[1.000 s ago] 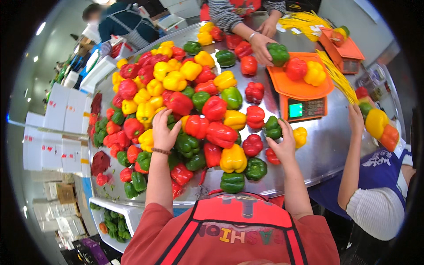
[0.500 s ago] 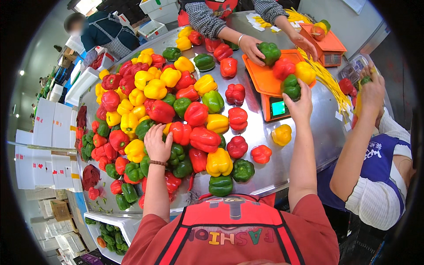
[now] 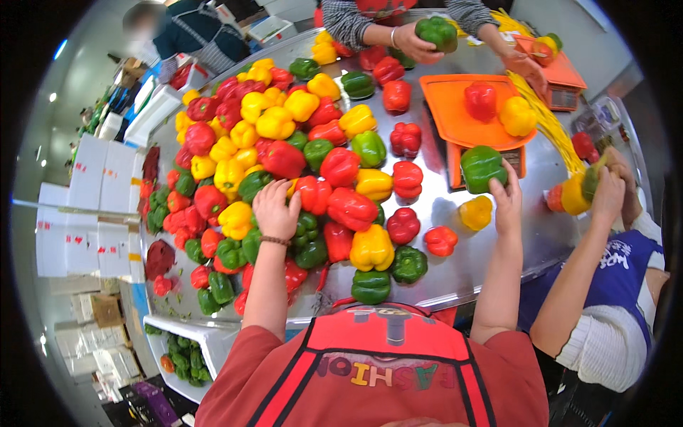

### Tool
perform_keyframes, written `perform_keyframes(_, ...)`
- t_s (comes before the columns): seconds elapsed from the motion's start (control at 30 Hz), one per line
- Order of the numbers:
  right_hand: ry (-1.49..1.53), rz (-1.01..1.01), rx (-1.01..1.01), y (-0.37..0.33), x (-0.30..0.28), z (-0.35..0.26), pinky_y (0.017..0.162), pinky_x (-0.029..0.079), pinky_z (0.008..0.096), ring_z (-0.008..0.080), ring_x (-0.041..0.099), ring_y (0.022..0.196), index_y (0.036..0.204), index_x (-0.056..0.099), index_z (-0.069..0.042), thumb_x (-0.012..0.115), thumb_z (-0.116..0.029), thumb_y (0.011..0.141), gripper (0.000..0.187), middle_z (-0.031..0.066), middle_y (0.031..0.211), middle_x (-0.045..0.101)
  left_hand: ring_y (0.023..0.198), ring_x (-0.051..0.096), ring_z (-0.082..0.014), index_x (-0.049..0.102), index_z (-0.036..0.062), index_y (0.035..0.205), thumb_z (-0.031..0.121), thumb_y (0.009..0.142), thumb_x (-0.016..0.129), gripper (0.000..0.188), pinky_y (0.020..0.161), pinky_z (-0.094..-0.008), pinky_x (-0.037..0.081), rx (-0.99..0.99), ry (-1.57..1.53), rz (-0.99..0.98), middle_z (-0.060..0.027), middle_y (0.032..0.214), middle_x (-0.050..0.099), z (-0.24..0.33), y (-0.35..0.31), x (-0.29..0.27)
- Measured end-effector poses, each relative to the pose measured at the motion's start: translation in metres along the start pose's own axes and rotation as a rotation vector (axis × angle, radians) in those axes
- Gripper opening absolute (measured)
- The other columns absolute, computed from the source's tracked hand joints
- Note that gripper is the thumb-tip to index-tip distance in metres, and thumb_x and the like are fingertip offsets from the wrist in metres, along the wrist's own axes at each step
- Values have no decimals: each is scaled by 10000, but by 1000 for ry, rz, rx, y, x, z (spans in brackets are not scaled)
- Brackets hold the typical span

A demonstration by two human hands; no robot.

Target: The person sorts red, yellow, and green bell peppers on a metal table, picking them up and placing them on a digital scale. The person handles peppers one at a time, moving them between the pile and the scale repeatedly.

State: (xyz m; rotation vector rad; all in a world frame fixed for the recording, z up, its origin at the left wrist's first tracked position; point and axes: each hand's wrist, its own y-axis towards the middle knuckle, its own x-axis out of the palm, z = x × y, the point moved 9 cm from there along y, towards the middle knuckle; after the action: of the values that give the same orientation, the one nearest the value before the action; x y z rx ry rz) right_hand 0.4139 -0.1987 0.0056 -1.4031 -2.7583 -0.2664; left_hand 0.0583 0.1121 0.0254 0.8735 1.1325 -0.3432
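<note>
In my right hand (image 3: pixel 508 203) is a green bell pepper (image 3: pixel 482 169), held just in front of an orange weighing scale (image 3: pixel 445 107). On the scale's tray lie a red bell pepper (image 3: pixel 480 100) and a yellow bell pepper (image 3: pixel 518 117). My left hand (image 3: pixel 276 211), fingers apart, rests on the large pile of mixed peppers, beside a red bell pepper (image 3: pixel 313 194). Below my right hand's pepper sits a loose yellow pepper (image 3: pixel 475 213), with a small red one (image 3: pixel 441 240) to its left.
Across the metal table (image 3: pixel 427 285), a co-worker's hand holds a green pepper (image 3: pixel 436 34). A person at right grips a row of peppers (image 3: pixel 575 195). Behind the scale are yellow ties (image 3: pixel 556 135) and a second orange scale (image 3: pixel 562 71). A white foam box (image 3: pixel 213 349) stands lower left.
My right hand has lifted the green pepper off the scale tray and drawn it toward me. Across the table, the co-worker has also raised a green pepper from the tray. My left hand stays on the pile.
</note>
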Motion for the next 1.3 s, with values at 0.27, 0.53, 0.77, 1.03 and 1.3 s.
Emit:
perform_keyframes(0.27, -1080, -130, -213, -52, 63, 14, 985, 414, 450, 361, 517, 1179, 1281, 541, -109, 806, -204, 651, 691, 165, 1320, 526, 1145, 547, -343, 639, 57, 1071, 215, 778, 727, 344, 978, -440, 421, -40, -248, 162, -137, 1145, 637, -28, 7, -55)
perform_keyframes(0.53, -871, -204, -288, -65, 104, 4, 980, 430, 435, 368, 554, 1127, 1192, 589, -31, 761, -141, 722, 512, 181, 1228, 589, 1240, 479, -346, 583, 105, 1218, 292, 621, 844, 677, 1051, -494, 355, 72, -128, -336, -121, 1265, 573, 7, -35, -46)
perform_keyframes(0.77, -623, -418, -269, -100, 153, -3, 909, 477, 406, 345, 605, 1030, 1138, 609, -24, 762, -138, 727, 453, 169, 1118, 641, 1319, 402, -273, 497, 158, 1314, 348, 568, 854, 849, 1106, -590, 220, 79, 84, -377, -80, 1353, 487, 13, -57, -18)
perform_keyframes(1.03, -783, -499, -219, -126, 128, -6, 908, 467, 419, 335, 587, 1057, 1188, 584, -50, 787, -157, 690, 548, 142, 1144, 627, 1131, 562, -254, 478, 51, 1312, 221, 659, 813, 753, 1061, -431, 361, -307, -651, -151, -118, 1212, 581, -33, -61, -40)
perform_keyframes(1.3, -1117, -667, -256, -175, 133, 13, 1086, 284, 508, 310, 450, 1248, 1305, 520, -139, 835, -234, 568, 807, 135, 1327, 485, 1180, 520, -205, 407, 11, 1373, 293, 855, 691, 655, 1037, -360, 388, -545, -1590, 6, -85, 1272, 549, -36, -61, -14)
